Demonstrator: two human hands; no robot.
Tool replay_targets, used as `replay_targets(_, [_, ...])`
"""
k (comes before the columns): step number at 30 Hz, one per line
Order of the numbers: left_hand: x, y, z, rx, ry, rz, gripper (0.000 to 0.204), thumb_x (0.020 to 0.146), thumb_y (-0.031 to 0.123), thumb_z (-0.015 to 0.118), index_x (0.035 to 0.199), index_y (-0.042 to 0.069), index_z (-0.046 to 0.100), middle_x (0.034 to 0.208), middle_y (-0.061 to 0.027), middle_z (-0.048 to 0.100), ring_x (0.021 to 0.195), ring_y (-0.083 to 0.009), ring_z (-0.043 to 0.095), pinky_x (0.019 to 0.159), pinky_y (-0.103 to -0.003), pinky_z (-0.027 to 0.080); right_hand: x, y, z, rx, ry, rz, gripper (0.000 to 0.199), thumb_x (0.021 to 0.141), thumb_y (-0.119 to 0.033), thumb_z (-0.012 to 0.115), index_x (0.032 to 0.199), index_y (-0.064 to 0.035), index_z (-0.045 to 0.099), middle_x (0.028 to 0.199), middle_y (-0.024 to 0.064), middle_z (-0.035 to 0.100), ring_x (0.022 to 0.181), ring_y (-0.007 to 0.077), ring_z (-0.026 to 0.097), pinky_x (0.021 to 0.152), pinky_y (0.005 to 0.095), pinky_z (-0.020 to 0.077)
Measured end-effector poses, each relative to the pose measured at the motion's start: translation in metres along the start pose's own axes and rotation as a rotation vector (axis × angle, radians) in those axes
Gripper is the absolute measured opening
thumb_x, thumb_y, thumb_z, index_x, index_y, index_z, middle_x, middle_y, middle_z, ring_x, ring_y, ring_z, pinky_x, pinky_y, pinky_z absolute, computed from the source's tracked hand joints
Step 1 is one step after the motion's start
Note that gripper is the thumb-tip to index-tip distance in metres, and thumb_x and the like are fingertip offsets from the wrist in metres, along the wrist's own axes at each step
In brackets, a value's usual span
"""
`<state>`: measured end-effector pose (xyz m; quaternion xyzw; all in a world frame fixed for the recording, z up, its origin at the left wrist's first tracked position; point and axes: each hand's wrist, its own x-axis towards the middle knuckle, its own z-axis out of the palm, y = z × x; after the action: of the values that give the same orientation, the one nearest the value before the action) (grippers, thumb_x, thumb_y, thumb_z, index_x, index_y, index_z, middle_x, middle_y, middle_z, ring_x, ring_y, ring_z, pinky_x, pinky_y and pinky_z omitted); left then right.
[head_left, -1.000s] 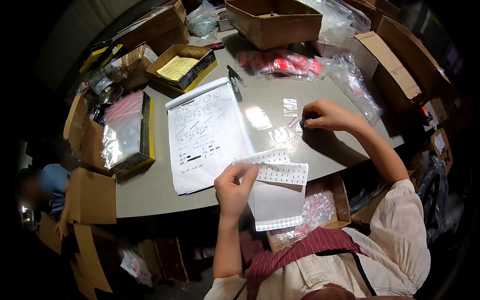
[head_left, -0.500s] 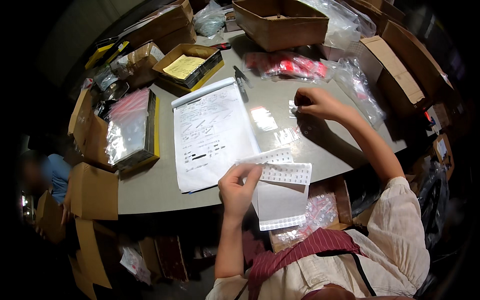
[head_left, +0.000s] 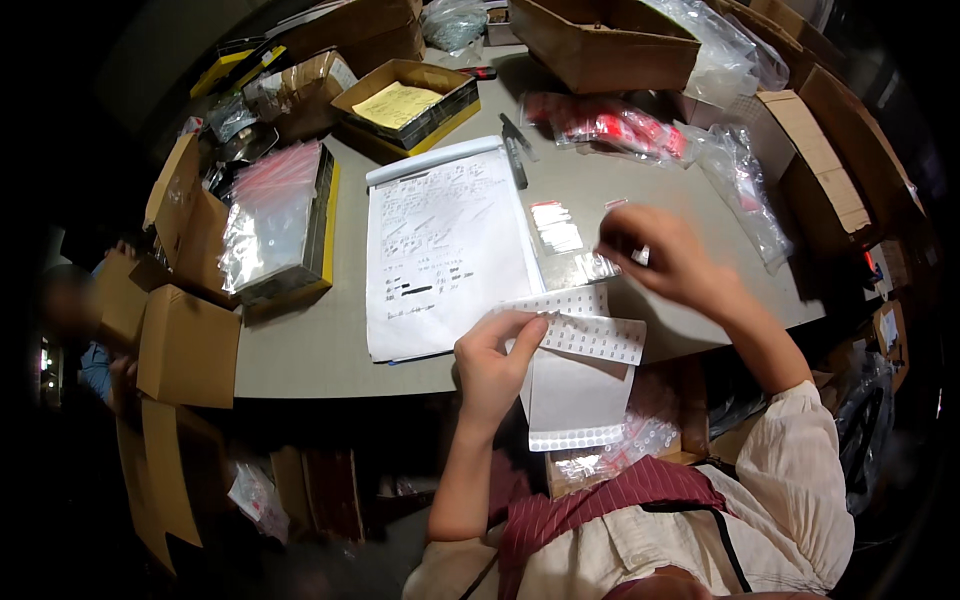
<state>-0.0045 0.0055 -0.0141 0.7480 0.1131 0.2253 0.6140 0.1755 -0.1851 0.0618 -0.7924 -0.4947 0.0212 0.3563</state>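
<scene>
My left hand (head_left: 497,365) pinches a folded sheet of small printed stickers (head_left: 600,340) between thumb and fingers, over the table's near edge. Its blank white backing (head_left: 580,392) hangs down, with round stickers along the bottom. My right hand (head_left: 660,258) hovers to the right of the sheet, fingers curled and smeared by motion; whether anything is in them is not visible. Beyond it lie small clear bags (head_left: 556,228) that look glossy, partly covered by the hand. An open notepad (head_left: 440,270) with handwriting lies left of them.
Below the table edge, a shallow box (head_left: 650,425) holds small bags with round pieces. A stack of clear zip bags (head_left: 275,225) fills a box at left. Red-and-clear bags (head_left: 610,130), a black marker (head_left: 514,160) and cardboard boxes (head_left: 610,50) stand farther back. Another person (head_left: 95,370) is at far left.
My right hand has come back from the small bags toward the sticker sheet. My left hand keeps its hold on the sheet. The view has shifted slightly.
</scene>
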Motion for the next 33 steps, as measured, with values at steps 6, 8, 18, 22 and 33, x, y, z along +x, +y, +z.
replay_targets(6, [-0.001,0.002,0.0,-0.006,-0.023,-0.023,0.012,0.091,0.007,0.073,0.095,-0.005,0.075,0.087,-0.0079,0.073,0.081,-0.0128,0.066,0.075,-0.027,0.051,-0.019,-0.043,0.042,-0.24,-0.072,-0.251,0.025,0.078,-0.007,0.07,0.102,-0.0038,0.061,0.094,0.0134,0.059,0.093,0.0333,0.062,0.079,0.0414,0.0523])
replay_targets(8, [0.0,0.004,-0.001,-0.007,-0.025,-0.033,0.012,0.091,0.006,0.072,0.094,-0.005,0.075,0.086,-0.0064,0.072,0.081,-0.0111,0.063,0.076,-0.026,0.05,-0.016,-0.039,0.051,-0.293,-0.05,-0.267,0.024,0.078,-0.008,0.068,0.101,-0.0031,0.062,0.094,0.0132,0.059,0.092,0.0327,0.062,0.079,0.0403,0.0526])
replay_targets(18, [-0.001,0.003,0.0,0.013,-0.003,-0.052,0.016,0.09,0.009,0.074,0.094,-0.006,0.075,0.088,-0.0085,0.073,0.082,-0.0136,0.065,0.077,-0.027,0.05,-0.014,-0.021,0.027,0.059,0.079,-0.029,0.015,0.085,-0.014,0.069,0.092,-0.001,0.066,0.083,0.0121,0.066,0.077,0.0281,0.066,0.067,0.0368,0.0535])
replay_targets(22, [0.0,0.006,0.003,0.016,-0.004,-0.043,0.016,0.089,0.009,0.075,0.093,-0.007,0.075,0.088,-0.0094,0.073,0.082,-0.0145,0.065,0.077,-0.028,0.051,-0.013,0.027,0.019,0.25,-0.059,0.363,0.021,0.084,-0.015,0.069,0.094,0.0039,0.069,0.077,0.0131,0.067,0.068,0.0181,0.062,0.066,0.0344,0.0516])
replay_targets(33, [-0.005,0.0,-0.002,-0.097,-0.008,-0.062,0.013,0.089,0.007,0.078,0.095,-0.005,0.076,0.088,-0.0082,0.074,0.077,-0.0126,0.066,0.068,-0.025,0.05,-0.008,0.049,0.015,-0.266,-0.214,0.369,0.036,0.08,-0.027,0.076,0.101,0.001,0.068,0.086,0.0213,0.069,0.086,0.0366,0.069,0.077,0.0458,0.0526])
